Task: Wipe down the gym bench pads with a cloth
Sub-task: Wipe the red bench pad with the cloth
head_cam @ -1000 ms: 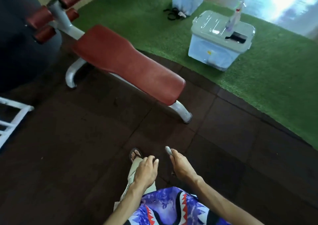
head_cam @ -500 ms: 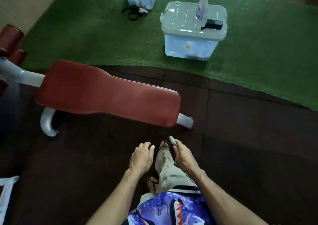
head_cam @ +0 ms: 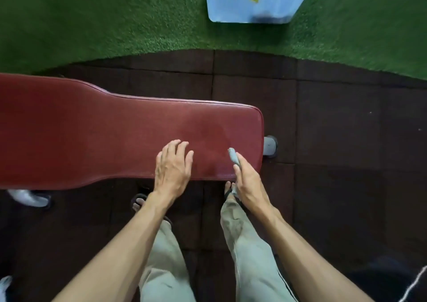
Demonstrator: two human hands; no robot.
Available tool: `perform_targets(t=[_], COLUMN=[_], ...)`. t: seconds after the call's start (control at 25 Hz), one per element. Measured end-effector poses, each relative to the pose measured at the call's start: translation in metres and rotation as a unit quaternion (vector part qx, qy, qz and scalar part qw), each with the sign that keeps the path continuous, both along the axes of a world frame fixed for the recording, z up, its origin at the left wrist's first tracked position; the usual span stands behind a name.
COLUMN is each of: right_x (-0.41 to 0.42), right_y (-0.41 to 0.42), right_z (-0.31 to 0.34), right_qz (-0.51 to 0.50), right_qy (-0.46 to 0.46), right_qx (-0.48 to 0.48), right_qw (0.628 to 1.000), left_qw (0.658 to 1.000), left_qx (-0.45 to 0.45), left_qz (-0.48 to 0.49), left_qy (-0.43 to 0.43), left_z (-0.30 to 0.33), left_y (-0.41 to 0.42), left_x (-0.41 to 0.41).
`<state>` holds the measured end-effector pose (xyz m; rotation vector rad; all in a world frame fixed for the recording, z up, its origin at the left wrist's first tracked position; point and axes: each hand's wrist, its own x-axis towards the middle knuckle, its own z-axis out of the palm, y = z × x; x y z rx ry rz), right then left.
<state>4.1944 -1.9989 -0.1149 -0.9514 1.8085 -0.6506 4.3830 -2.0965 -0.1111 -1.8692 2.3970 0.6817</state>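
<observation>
The long dark-red bench pad [head_cam: 92,135] runs from the left edge to the middle of the view, directly in front of me. My left hand [head_cam: 172,165] lies over the pad's near edge with its fingers spread and nothing in it. My right hand [head_cam: 246,181] is over the pad's near right corner, closed on a small grey cloth [head_cam: 232,155]. One end of the cloth sticks out past my fingers over the pad; most of it is hidden inside the hand.
Dark rubber floor tiles [head_cam: 335,139] surround the bench. Its grey feet show at the right end [head_cam: 270,145] and lower left [head_cam: 27,197]. Green turf [head_cam: 115,19] lies beyond, with a pale blue plastic box [head_cam: 251,1] on it. My legs stand against the bench.
I have stepped up close to the bench and the view has tilted down. Both hands have moved forward from over the floor to over the pad's near edge.
</observation>
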Motion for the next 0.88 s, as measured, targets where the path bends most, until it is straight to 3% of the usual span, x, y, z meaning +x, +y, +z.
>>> perform_targets(t=[0.16, 0.28, 0.44, 0.56, 0.64, 0.8, 0.88], right_x=[0.014, 0.038, 0.076, 0.053, 0.006, -0.024, 0.026], right_y=[-0.042, -0.077, -0.08, -0.023, -0.015, -0.127, -0.152], right_z=[-0.065, -0.112, -0.147, -0.144, -0.146, -0.154, -0.149], right_qz=[-0.042, -0.019, 0.012, 0.081, 0.063, -0.091, 0.01], right_qy=[0.089, 0.173, 0.322, 0.342, 0.357, 0.402, 0.417], right_qx=[-0.038, -0.098, -0.078, -0.036, -0.003, 0.012, -0.059], right_qw=[0.994, 0.98, 0.943, 0.936, 0.932, 0.911, 0.907], left_qw=[0.996, 0.993, 0.988, 0.988, 0.989, 0.986, 0.985], left_qx=[-0.065, -0.087, -0.119, -0.119, -0.118, -0.138, -0.147], left_qz=[-0.067, -0.082, -0.089, -0.083, -0.079, -0.078, -0.077], left_qy=[-0.004, -0.021, -0.045, -0.043, -0.047, -0.053, -0.055], left_z=[-0.07, -0.111, -0.136, -0.134, -0.135, -0.139, -0.139], left_y=[-0.05, -0.078, -0.08, -0.082, -0.083, -0.08, -0.08], left_x=[0.018, 0.028, 0.034, 0.033, 0.032, 0.031, 0.031])
